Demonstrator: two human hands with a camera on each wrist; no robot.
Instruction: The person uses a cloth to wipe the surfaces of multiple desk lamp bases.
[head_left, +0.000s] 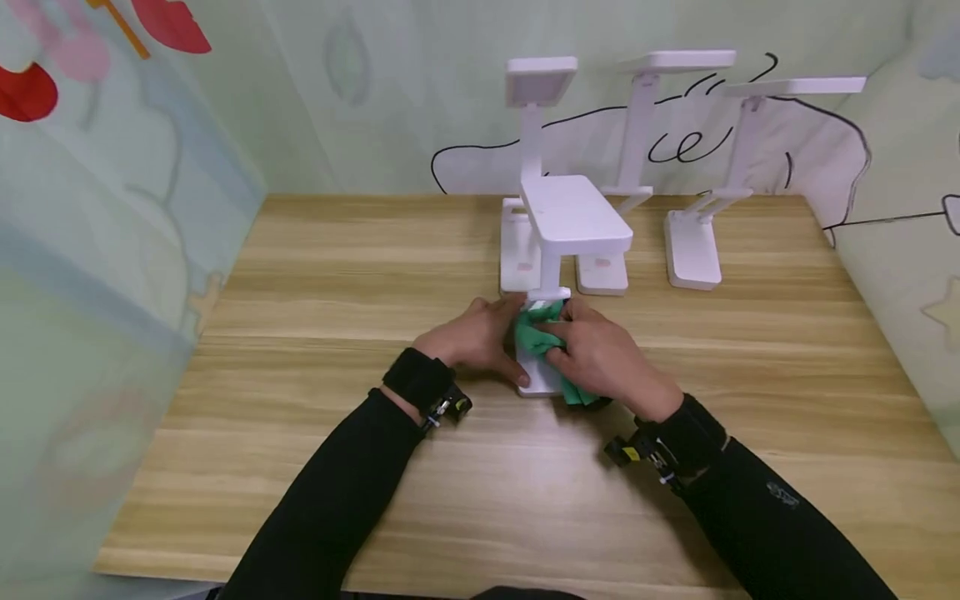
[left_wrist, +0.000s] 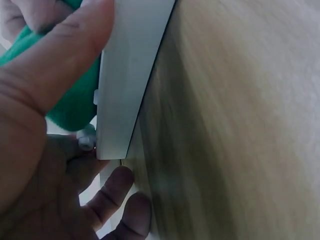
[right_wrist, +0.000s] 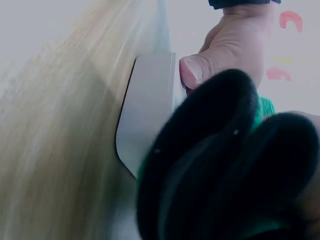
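A white desk lamp [head_left: 576, 213] stands nearest me, its flat head raised above a low base [head_left: 537, 382]. My left hand [head_left: 478, 340] grips that base from the left. Its thumb [left_wrist: 60, 55] lies over the top edge while other fingers reach round the far end. In my right hand [head_left: 603, 354] is a green cloth [head_left: 537, 335], bunched and pressed onto the top of the base. The cloth's loose end hangs over the right side. Dark folds [right_wrist: 200, 165] of it fill the front of the right wrist view, beside the base's side wall [right_wrist: 147, 105].
Behind stand three more white lamps: a left one [head_left: 517, 254] partly hidden by the near lamp, a middle one [head_left: 602, 275] close beside it, and a right one [head_left: 692, 254] farther off. A patterned wall [head_left: 375, 108] borders the wooden table [head_left: 337, 275].
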